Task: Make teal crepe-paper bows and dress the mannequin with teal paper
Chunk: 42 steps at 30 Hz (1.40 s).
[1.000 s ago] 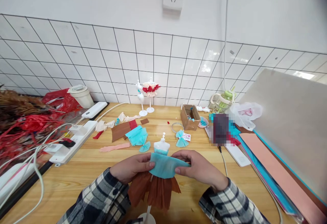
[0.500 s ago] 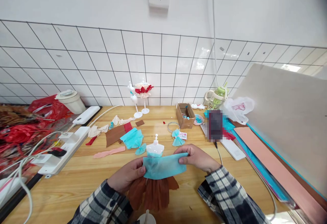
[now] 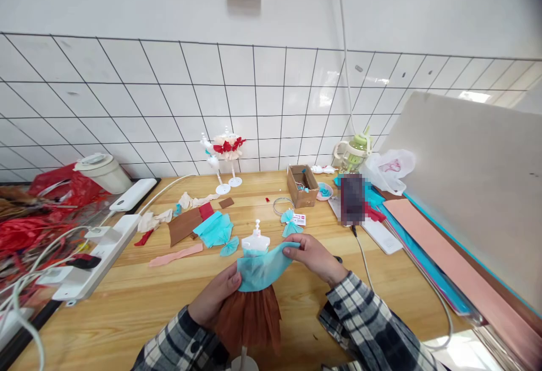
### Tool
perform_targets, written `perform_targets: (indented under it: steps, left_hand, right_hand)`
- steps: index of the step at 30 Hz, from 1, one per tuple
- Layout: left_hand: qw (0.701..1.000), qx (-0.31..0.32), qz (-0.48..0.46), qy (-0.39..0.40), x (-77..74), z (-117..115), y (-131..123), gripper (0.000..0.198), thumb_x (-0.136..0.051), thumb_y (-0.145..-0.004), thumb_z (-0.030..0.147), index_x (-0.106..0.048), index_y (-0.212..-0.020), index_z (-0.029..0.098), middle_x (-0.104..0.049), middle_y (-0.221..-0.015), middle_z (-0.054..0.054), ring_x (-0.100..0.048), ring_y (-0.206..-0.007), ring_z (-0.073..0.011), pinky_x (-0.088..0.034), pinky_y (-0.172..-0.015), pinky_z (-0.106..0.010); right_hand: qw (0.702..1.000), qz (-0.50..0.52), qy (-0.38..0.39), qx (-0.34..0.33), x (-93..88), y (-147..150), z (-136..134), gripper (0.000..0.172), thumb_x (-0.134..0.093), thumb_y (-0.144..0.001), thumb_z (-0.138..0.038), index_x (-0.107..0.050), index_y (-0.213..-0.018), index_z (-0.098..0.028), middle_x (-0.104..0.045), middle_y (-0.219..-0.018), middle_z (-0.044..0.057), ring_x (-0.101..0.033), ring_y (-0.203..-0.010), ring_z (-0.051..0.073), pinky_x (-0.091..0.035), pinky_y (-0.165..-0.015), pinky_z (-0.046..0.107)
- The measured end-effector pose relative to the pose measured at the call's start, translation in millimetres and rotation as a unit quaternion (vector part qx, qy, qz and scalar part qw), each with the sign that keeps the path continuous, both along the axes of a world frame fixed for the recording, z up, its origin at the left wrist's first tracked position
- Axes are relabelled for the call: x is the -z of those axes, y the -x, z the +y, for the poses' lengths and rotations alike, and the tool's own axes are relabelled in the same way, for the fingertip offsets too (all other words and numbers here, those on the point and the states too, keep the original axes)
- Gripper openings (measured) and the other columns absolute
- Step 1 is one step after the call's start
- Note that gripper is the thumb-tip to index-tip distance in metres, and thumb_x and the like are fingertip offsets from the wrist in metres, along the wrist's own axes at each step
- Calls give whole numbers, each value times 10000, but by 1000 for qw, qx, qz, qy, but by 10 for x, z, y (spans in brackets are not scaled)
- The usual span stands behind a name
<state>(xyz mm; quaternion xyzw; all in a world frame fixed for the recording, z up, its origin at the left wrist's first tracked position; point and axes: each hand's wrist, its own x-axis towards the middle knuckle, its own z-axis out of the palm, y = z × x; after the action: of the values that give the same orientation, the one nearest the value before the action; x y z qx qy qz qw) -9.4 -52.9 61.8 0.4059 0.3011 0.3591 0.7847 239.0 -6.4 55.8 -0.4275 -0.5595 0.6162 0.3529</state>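
Wooden table [image 3: 122, 303] with cardboard box [image 3: 306, 198], brown sheet [image 3: 183, 227], pink strip [image 3: 176, 255]

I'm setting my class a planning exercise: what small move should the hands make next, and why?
Probably bring the right hand inward, wrapping the blue strip closer around the white dress form: the left hand holds one end near the brown skirt, while the other juts past the form's side.

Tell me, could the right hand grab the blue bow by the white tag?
Probably yes: the blue bow lies just past the right hand, and nothing seems to stand between them. But that hand is pinching the blue strip, so it would likely have to let go first.
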Motion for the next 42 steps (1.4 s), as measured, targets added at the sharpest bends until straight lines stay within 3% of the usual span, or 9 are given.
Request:
perform_targets:
  steps: [15,18,22,26,29,31,34,37,42]
  left_hand:
    - [994,-34,-72,69,257,-163,0,598,-662,-675,635,-647,-1107,222,-697,-1034,-107,-564,-1121,-388,-403,-979,-511]
    - [993,-38,-78,82,273,-189,19,609,-651,-672,648,-645,-1100,213,-696,-1000,-118,-607,-1040,-373,-426,-938,-513]
    - [992,-46,-74,91,252,-221,74,553,-653,-681,640,-665,-1041,220,-707,-985,-114,-637,-970,-342,-470,-858,-475]
    - [989,-53,-67,120,236,-250,97,482,-663,-714,591,-683,-1024,223,-717,-1000,-103,-622,-1039,-344,-443,-927,-484]
    - [989,-50,-57,125,261,-265,81,542,-671,-696,601,-677,-1072,211,-713,-1023,-116,-594,-1093,-368,-410,-980,-505]
    - [989,-48,-52,128,286,-277,87,591,-650,-694,628,-673,-1100,199,-711,-1032,-128,-585,-1107,-374,-414,-979,-504]
    - [989,-36,-42,141,315,-306,142,600,-598,-715,661,-696,-1060,181,-723,-979,-137,-627,-1027,-364,-443,-935,-503]
    - [985,-15,-41,166,331,-335,201,601,-591,-715,670,-715,-1019,166,-732,-947,-147,-668,-917,-345,-472,-878,-497]
    - [979,-21,-105,175,328,-343,172,545,-646,-695,637,-730,-998,193,-748,-869,-122,-684,-908,-321,-509,-809,-430]
  right_hand:
    - [988,133,50,67,32,323,-275,376,-606,-779,-563,-494,-852,-212,-407,-596,-80,-390,-434,73,-492,-454,260]
    - [992,90,10,93,-14,269,-311,362,-615,-783,-513,-534,-983,-223,-550,-828,0,-566,-690,153,-545,-611,314]
    - [941,8,-98,324,-127,67,-352,436,-529,-857,-449,-455,-1234,-243,-507,-1262,92,-468,-1174,254,-400,-1000,434]
    - [950,-74,-191,235,-307,125,-427,511,-392,-944,-456,-336,-1399,-229,-372,-1454,92,-303,-1355,243,-221,-1130,428]
    - [932,-167,-280,158,-422,346,-435,379,-377,-959,-446,-501,-1260,-252,-540,-1301,69,-420,-1259,233,-210,-1121,426]
    - [914,-222,-311,134,-444,480,-411,340,-339,-976,-428,-617,-919,-241,-660,-938,37,-572,-958,201,-247,-1076,426]
    - [905,-277,-298,124,-387,586,-371,457,-309,-983,-428,-493,-626,-211,-529,-588,-14,-477,-576,132,-395,-785,301]
    - [905,-281,-293,127,-292,594,-341,462,-309,-980,-442,-447,-609,-204,-490,-568,-13,-423,-531,121,-283,-551,255]
    - [905,-252,-323,114,-258,546,-297,443,-334,-972,-434,-443,-616,-195,-512,-590,-5,-440,-555,118,-260,-550,248]
